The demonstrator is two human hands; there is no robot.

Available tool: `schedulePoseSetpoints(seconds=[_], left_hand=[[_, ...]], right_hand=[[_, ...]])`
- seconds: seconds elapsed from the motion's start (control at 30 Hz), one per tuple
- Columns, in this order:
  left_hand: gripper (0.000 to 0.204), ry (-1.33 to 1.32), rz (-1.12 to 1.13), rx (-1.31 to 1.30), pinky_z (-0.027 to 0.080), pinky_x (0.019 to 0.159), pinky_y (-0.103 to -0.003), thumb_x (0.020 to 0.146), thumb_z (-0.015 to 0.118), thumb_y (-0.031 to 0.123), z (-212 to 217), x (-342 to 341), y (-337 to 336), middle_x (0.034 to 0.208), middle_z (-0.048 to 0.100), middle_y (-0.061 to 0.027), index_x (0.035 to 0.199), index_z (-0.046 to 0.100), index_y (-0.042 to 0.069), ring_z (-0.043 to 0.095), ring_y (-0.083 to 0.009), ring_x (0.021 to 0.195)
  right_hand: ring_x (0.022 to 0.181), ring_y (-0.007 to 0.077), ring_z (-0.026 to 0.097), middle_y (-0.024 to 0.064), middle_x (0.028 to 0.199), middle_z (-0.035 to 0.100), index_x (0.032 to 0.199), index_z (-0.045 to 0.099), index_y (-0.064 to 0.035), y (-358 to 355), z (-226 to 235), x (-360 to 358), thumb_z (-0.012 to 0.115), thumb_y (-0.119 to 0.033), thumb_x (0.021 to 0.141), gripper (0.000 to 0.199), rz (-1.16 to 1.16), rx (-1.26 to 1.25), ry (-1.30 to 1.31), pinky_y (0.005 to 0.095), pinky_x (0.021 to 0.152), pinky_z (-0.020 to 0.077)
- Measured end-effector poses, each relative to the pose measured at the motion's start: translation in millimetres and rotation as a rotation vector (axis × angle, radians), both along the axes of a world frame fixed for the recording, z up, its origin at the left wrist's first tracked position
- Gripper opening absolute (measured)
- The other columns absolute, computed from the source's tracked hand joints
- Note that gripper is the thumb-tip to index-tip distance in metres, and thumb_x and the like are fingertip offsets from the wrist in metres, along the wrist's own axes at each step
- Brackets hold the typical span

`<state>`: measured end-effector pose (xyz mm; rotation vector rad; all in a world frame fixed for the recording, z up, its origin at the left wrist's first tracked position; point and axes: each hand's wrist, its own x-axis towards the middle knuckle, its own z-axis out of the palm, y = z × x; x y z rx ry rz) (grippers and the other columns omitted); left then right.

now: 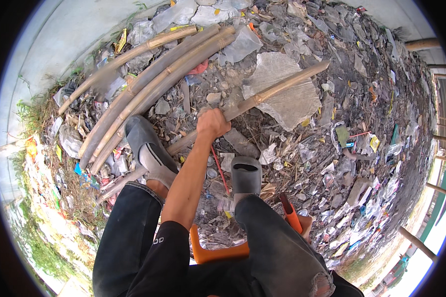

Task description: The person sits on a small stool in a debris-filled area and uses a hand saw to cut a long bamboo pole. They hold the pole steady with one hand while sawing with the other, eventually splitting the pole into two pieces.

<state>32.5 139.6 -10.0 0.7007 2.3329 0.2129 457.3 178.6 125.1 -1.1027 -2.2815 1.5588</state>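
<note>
My left hand (213, 123) is closed around a bamboo pole (277, 88) that slants from lower left to upper right. Its tapered far end lies over a flat, ridged slab (282, 101). Toward its near end, the pole passes under my left grey clog (151, 148). My right hand (306, 226) is beside my right knee, partly hidden, closed on an orange tool (291, 217) with a dark part. What kind of tool it is I cannot tell. My right clog (246, 177) rests on the littered ground.
Several bamboo poles (134, 94) lie side by side at the left, near a pale wall (59, 42). Scraps of plastic, stones and dry litter cover the ground (352, 109). Orange plastic (218, 253) shows between my legs. Wooden posts (417, 243) stand along the right.
</note>
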Motion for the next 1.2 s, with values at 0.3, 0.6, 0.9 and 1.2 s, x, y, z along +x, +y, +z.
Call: schedulePoseSetpoints(seconds=[0.3,0.6,0.9,1.2], left_hand=[[0.052,0.004,0.012,-0.010,0.057,0.094,-0.048,0.080,0.074,0.042,0,-15,-6,0.107,0.073,-0.0300,0.105,0.076,-0.004,0.071,-0.0425,0.105],[0.050,-0.059,0.020,-0.043,0.054,0.102,-0.044,0.082,0.072,0.037,12,-10,3,0.118,0.072,-0.0269,0.113,0.075,-0.003,0.069,-0.0405,0.114],[0.053,-0.021,0.033,-0.019,0.057,0.096,-0.047,0.080,0.074,0.041,2,-13,2,0.110,0.073,-0.0304,0.106,0.076,-0.005,0.071,-0.0422,0.107],[0.047,-0.064,-0.002,0.043,0.056,0.096,-0.048,0.077,0.074,0.034,0,1,-9,0.107,0.074,-0.0280,0.106,0.076,-0.004,0.071,-0.0427,0.105]], right_hand=[[0.049,0.0197,0.060,0.0103,0.059,0.060,0.073,0.066,-0.0012,14,-25,-66,0.075,-0.007,0.078,0.012,0.051,0.092,-0.048,0.0334,0.052,0.0480],[0.050,0.0158,0.058,0.0084,0.059,0.058,0.072,0.065,-0.0020,22,-39,-104,0.073,-0.006,0.080,0.012,0.048,0.057,-0.007,0.0311,0.052,0.0474],[0.049,0.0170,0.060,0.0097,0.058,0.060,0.074,0.067,-0.0012,12,-6,-68,0.074,-0.006,0.079,0.009,0.031,0.056,-0.138,0.0316,0.050,0.0480],[0.047,0.0123,0.058,0.0076,0.058,0.059,0.074,0.065,0.0006,5,-4,-97,0.073,-0.005,0.081,0.012,0.044,0.171,-0.022,0.0303,0.048,0.0459]])
